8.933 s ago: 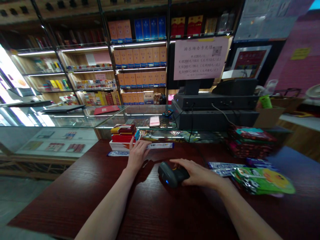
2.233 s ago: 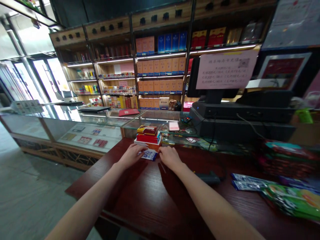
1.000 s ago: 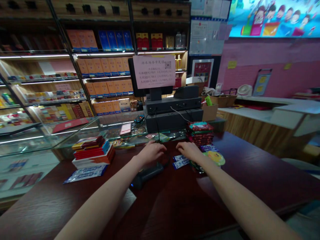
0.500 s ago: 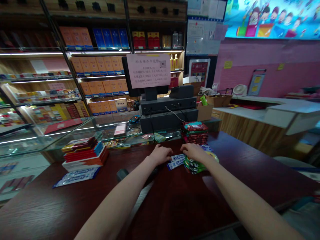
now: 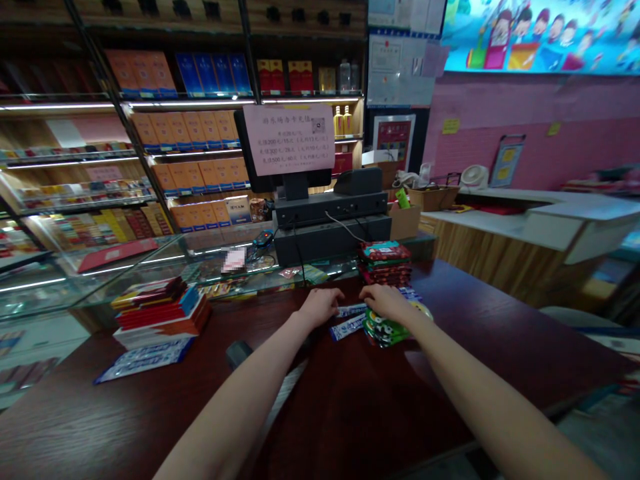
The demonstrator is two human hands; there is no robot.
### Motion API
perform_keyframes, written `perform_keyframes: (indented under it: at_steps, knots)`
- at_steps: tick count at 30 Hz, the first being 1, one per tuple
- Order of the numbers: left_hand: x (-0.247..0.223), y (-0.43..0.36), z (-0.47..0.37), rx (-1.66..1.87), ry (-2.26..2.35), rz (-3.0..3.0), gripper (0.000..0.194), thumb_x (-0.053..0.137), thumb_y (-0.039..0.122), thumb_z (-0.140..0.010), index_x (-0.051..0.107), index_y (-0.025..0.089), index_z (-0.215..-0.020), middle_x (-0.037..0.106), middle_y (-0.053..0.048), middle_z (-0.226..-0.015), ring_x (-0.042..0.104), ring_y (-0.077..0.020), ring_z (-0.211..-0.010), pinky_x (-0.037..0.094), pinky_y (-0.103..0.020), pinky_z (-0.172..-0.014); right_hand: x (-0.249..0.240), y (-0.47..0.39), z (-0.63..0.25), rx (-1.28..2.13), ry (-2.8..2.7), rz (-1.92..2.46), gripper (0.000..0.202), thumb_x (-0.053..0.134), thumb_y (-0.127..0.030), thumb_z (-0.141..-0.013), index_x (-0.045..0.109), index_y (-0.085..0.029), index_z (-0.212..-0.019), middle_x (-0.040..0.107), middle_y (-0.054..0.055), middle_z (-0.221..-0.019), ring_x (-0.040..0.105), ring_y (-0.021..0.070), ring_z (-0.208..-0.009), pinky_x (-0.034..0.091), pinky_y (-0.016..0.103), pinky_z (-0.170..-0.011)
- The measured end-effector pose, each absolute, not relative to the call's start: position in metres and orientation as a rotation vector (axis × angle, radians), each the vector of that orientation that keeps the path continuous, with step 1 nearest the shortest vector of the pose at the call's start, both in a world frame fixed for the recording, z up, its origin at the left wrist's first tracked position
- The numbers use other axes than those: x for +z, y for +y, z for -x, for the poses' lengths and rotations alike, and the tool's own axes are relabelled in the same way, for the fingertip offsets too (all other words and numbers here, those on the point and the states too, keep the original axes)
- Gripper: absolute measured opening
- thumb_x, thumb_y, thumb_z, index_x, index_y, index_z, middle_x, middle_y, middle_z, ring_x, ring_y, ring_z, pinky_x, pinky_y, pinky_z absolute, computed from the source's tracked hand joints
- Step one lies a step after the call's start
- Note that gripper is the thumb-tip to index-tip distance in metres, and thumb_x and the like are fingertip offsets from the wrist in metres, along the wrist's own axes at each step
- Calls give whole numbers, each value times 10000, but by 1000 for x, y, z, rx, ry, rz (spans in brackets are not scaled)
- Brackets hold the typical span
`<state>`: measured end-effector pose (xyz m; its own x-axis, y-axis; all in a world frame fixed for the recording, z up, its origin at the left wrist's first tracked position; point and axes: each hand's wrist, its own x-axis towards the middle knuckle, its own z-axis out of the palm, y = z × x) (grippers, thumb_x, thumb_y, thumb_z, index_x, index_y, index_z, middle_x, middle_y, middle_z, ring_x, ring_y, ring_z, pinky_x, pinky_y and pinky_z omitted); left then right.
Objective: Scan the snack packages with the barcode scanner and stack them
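Flanking the blue-and-white sachets (image 5: 347, 327), left hand (image 5: 321, 307) and right hand (image 5: 387, 303) arch, presumably because these lie flat; whether fingers grip, one cannot tell. Green packets (image 5: 384, 331) lie right of the sachets.

On my feed the clearest writing is on the pink sign (image 5: 290, 141) taped to the monitor (image 5: 248, 159). I read its heading as 游乐场办卡充值, with a QR code (image 5: 319, 125) at its upper right. Below come 充值200元/15次 (大约13元/次), 充值300元/28次 (大约10元/次) and 充值500元/60次 (大约8元/次). A line above these seems to give 20元/次; the bottom line is too small for me. Print on the blue-white packets (image 5: 348, 327), orange boxes (image 5: 185, 130) and yellow notes (image 5: 451, 126) blurs beyond reading.
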<state>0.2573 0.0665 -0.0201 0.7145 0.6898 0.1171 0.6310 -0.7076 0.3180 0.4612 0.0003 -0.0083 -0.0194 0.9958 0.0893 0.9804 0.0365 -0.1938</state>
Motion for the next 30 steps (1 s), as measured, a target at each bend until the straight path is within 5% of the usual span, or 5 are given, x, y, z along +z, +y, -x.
perform_keyframes:
  at_steps: [19,30]
  knots:
    - [2,97,-203,701,1100,-2375,285,618,138,-761,678,175,-1037,705,14,-771,654,-148,-739,500,-263,-727,-10,18,-432,153,-2160,1998,605,697,-224,-744,565,-297,-1330,676,55,-1267,614,271,-1172,420,382,-951]
    - [14,97,-145,870,1146,-2255,296,656,180,-755,687,189,-1049,715,-3,-852,670,-148,-788,537,-280,-789,2,14,-397,-14,-2083,1717,485,591,-175,-851,539,-258,-1325,683,60,-1236,626,222,-1113,409,321,-913]
